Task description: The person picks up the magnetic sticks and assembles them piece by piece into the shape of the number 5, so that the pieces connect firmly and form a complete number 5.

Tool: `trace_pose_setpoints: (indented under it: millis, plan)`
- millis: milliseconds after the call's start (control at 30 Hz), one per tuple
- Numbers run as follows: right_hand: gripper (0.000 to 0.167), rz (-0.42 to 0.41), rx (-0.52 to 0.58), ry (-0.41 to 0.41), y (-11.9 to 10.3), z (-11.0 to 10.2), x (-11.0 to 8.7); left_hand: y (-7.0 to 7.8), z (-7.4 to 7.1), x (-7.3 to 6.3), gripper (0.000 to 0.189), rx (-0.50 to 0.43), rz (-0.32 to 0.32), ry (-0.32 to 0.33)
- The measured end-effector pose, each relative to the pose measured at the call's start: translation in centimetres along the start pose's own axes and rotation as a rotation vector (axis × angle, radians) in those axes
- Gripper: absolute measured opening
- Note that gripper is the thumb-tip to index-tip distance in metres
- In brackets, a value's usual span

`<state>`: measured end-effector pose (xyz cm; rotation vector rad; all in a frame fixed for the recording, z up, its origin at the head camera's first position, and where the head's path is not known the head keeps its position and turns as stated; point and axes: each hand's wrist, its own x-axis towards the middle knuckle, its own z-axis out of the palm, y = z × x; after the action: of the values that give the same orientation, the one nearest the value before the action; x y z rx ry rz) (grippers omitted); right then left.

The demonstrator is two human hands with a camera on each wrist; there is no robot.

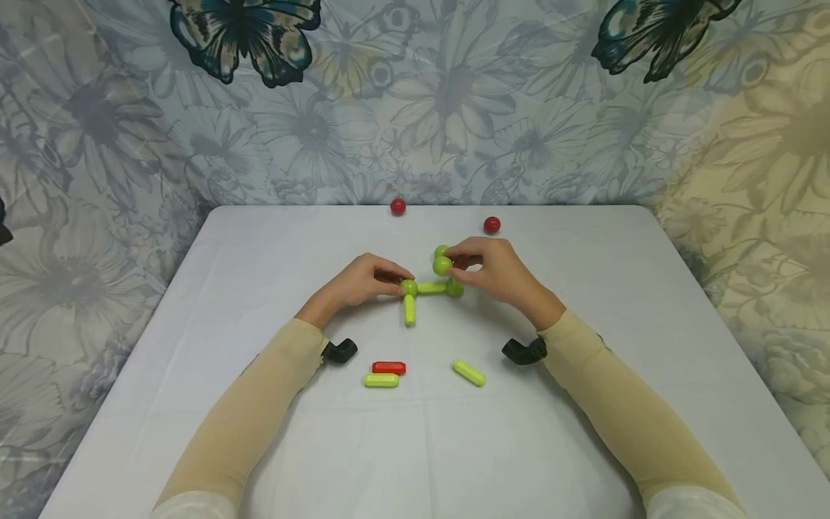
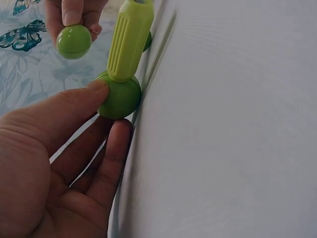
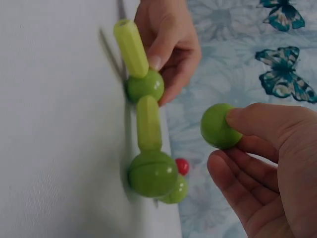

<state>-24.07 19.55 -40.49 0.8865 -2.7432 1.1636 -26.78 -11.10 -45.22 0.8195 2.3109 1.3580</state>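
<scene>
My left hand point(image 1: 371, 280) pinches a green ball point(image 2: 119, 96) between thumb and fingers, low over the white table. Two yellow-green rods join that ball: one rod point(image 1: 409, 311) points toward me, the other rod point(image 1: 431, 287) runs right to a second green ball point(image 3: 152, 174). My right hand point(image 1: 496, 270) pinches a separate green ball point(image 3: 218, 125), raised and apart from the joined pieces. Behind it another green ball point(image 1: 442, 250) is partly hidden; the right wrist view shows it beyond the joined pieces.
Two red balls, one at the back edge point(image 1: 398, 207) and one to its right point(image 1: 492, 225), lie at the far side. Nearer me are a red rod point(image 1: 389, 367), a yellow-green rod point(image 1: 381, 380) beside it, and another yellow-green rod point(image 1: 469, 373) on the white table point(image 1: 428, 454).
</scene>
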Motion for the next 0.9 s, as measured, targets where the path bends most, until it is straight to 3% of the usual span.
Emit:
trace_pose_setpoints:
  millis: [467, 900]
  plan:
    - [0.03, -0.159, 0.02, -0.011, -3.4, 0.4, -1.1, -0.4, 0.0, 0.3, 0.029, -0.019, 0.011, -0.005]
    - [0.028, -0.194, 0.03, -0.09, -5.3, 1.5, -1.5, -0.5, 0.0, 0.2, 0.029, -0.04, 0.012, -0.008]
